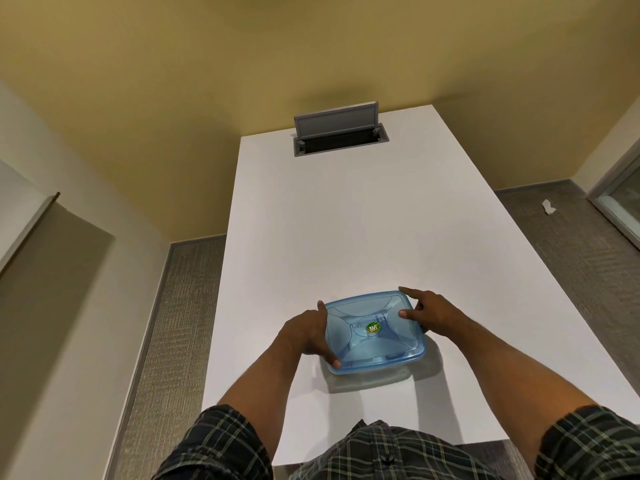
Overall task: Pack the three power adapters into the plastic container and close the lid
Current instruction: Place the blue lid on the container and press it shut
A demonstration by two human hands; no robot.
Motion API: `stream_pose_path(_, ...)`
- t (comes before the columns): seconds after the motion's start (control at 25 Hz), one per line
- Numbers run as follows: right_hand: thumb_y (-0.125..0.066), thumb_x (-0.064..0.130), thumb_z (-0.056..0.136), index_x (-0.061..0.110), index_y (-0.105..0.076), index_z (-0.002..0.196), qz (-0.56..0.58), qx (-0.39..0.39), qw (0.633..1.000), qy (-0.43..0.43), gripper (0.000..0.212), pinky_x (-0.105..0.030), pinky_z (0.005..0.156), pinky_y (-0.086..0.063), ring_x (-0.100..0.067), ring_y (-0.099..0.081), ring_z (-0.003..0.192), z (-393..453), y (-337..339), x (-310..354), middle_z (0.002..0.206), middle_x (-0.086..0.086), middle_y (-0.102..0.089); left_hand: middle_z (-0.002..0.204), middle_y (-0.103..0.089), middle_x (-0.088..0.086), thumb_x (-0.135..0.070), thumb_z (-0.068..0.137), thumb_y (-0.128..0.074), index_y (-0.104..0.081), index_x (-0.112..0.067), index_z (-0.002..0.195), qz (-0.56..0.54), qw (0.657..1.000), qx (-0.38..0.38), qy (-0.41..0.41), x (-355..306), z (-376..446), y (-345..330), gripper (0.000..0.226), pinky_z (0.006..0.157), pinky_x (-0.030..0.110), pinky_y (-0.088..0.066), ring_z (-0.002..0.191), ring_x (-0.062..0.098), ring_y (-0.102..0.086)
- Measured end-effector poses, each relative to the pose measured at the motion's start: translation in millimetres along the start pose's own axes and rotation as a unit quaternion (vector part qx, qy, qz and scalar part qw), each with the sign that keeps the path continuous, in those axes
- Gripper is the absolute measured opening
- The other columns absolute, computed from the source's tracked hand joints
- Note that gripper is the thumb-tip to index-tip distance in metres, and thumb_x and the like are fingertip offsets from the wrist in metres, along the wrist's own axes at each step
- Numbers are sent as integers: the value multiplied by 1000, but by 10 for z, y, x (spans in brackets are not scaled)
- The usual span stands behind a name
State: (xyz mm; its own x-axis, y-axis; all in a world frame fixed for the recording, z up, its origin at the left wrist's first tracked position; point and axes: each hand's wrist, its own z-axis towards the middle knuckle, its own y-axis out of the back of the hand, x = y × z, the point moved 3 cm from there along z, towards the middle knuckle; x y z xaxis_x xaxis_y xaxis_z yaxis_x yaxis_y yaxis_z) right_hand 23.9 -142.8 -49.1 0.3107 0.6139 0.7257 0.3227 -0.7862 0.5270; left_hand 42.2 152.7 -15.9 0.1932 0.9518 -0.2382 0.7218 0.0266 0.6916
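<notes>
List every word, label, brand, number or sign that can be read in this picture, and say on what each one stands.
Round green and yellow sticker in the middle of the blue lid: it bears light marks like letters, but they are too blurred to read.
Grey flap at the far end of the white table: no text visible.
No other words, numbers or signs show anywhere in the picture.

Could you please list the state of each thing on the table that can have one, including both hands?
blue lid: sitting on the plastic container, looks closed.
plastic container: flat on the white table, contents not visible.
left hand: open, fingers touching the lid's left edge.
right hand: open, fingers touching the lid's right edge.
grey cable hatch: flap raised, open.
</notes>
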Motion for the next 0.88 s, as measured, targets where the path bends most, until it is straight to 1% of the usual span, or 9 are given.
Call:
stream_pose_path(0.08, -78, 31, 85, 24, -46, 148, 3, 0, 1000, 1, 71, -33, 62, -61, -21, -66, 64, 4, 8, -1, 73, -7, -62, 154, -44, 15, -59, 59, -91, 8, -2, 161, -9, 1000, 2, 3, -6, 2, 7, 153, 110, 38, -43, 142, 31, -44)
stream_pose_path(0.12, -79, 29, 85, 23, -48, 147, 8, -4, 1000, 1, 70, -33, 62, -61, -20, -66, 63, 4, 9, 0, 71, -6, -63, 150, -49, 15, -58, 64, -89, -4, -1, 161, -24, 1000, -4, 5, 1, 10, 21, 141, 108, 37, -44, 140, 32, -46)
stream_pose_path(0.24, -81, 25, 83, 23, -51, 144, 18, -18, 1000, -2, 67, -33, 58, -61, -19, -65, 60, -9, 11, -2, 68, -5, -63, 123, -69, 15, -45, 88, -76, -61, -6, 131, -137, 987, -88, 9, 70, 47, 94, 60, 94, 33, -50, 119, 32, -64)
stream_pose_path(0.32, -82, 24, 82, 23, -53, 141, 12, -19, 1000, -3, 66, -27, 52, -59, -14, -65, 56, -25, 4, -2, 66, -5, -63, 105, -76, 15, -35, 97, -65, -75, -5, 109, -235, 958, -161, 39, 98, 47, 122, 34, 91, 36, -54, 102, 30, -71)
stream_pose_path(0.48, -82, 24, 82, 23, -53, 137, 3, -17, 1000, -11, 62, -22, 47, -54, -9, -64, 52, -18, 17, 19, 66, -5, -62, 72, -64, 13, -31, 98, -63, -68, -7, 73, -314, 917, -220, 106, 90, 109, 80, 35, 79, 36, -52, 73, 24, -60)
stream_pose_path(0.56, -82, 23, 82, 24, -54, 136, 5, -17, 1000, -13, 61, -20, 45, -52, -6, -63, 49, -16, 17, 26, 66, -5, -61, 74, -67, 17, -33, 94, -68, -75, -3, 76, -350, 898, -233, 132, 90, 141, 58, 36, 75, 33, -48, 73, 24, -56)
stream_pose_path(0.68, -82, 23, 82, 24, -54, 137, 5, -22, 1000, -19, 62, -19, 45, -51, -6, -63, 50, -14, -2, 8, 66, -4, -61, 85, -77, 20, -34, 89, -75, -77, 2, 78, -419, 863, -232, 163, 133, 184, 33, 38, 81, 33, -52, 76, 26, -62)
stream_pose_path(0.8, -82, 24, 81, 24, -53, 136, 6, -22, 1000, -13, 62, -19, 44, -51, -3, -63, 47, 9, -1, -4, 65, -4, -61, 71, -70, 14, -35, 87, -79, -65, -6, 60, -478, 830, -208, 197, 172, 208, -6, 42, 91, 42, -57, 77, 26, -64)
stream_pose_path(0.88, -83, 26, 80, 25, -53, 134, 7, -19, 1000, -11, 62, -19, 44, -51, -2, -63, 47, 26, 10, -14, 65, -5, -61, 71, -66, 11, -34, 86, -81, -61, -9, 60, -539, 792, -186, 219, 190, 204, -38, 42, 92, 42, -57, 80, 27, -64)
